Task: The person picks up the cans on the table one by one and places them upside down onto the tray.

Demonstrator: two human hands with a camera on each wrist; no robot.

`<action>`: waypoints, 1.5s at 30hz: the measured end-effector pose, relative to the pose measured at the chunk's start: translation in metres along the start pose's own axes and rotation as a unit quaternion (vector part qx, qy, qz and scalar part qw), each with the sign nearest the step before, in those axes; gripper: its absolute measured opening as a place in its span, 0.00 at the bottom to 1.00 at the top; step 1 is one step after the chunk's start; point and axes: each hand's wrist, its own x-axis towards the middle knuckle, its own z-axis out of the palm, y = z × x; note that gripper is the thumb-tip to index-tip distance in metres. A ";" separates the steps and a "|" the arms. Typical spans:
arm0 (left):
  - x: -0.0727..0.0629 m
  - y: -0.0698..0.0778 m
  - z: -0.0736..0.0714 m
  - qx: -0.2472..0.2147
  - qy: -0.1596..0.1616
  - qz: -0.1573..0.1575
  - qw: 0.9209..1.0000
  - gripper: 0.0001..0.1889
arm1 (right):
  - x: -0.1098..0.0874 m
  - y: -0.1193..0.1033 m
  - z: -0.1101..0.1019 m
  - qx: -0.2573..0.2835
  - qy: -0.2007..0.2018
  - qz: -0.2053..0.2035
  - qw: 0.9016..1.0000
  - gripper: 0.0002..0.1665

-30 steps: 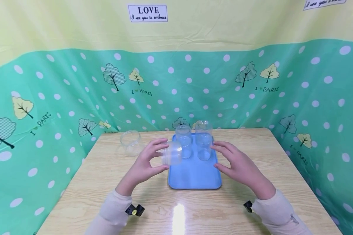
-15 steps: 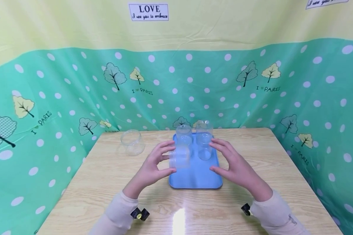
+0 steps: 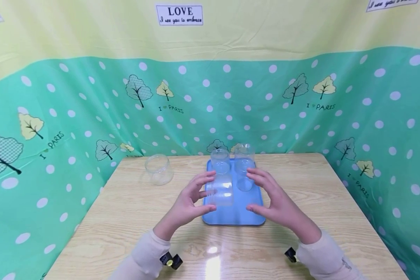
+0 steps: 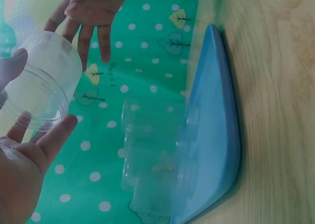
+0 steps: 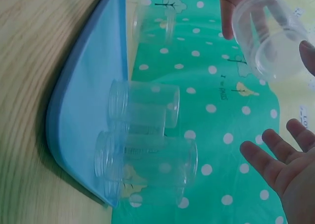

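Note:
My left hand [image 3: 189,200] grips a clear plastic jar [image 3: 224,190] by its ridged mouth end, with thumb and fingers on either side. The jar lies on its side in the air, above the blue tray [image 3: 233,218], its closed base towards the right. Facing it, my right hand [image 3: 279,202] holds nothing; its fingers are spread, apart from the jar's base in the right wrist view. Several more clear jars [image 5: 157,155] stand on the far part of the tray, their ridged ends down against it.
Another clear jar [image 3: 160,172] stands on the wooden table [image 3: 126,210], left of the tray. A green and yellow patterned curtain [image 3: 210,105] hangs behind the table and along both sides.
My left hand has carried the jar right and slightly nearer, further over the tray. My right hand has shifted slightly left, so the two hands are closer together.

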 end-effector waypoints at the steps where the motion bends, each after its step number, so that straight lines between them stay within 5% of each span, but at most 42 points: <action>1: 0.000 0.000 0.002 -0.005 -0.001 -0.003 1.000 0.40 | 0.000 -0.001 0.001 0.002 -0.003 0.000 1.000 0.55; 45: -0.003 0.002 0.026 -0.046 -0.017 -0.027 0.998 0.38 | 0.000 -0.013 0.022 0.060 -0.004 -0.089 0.994 0.51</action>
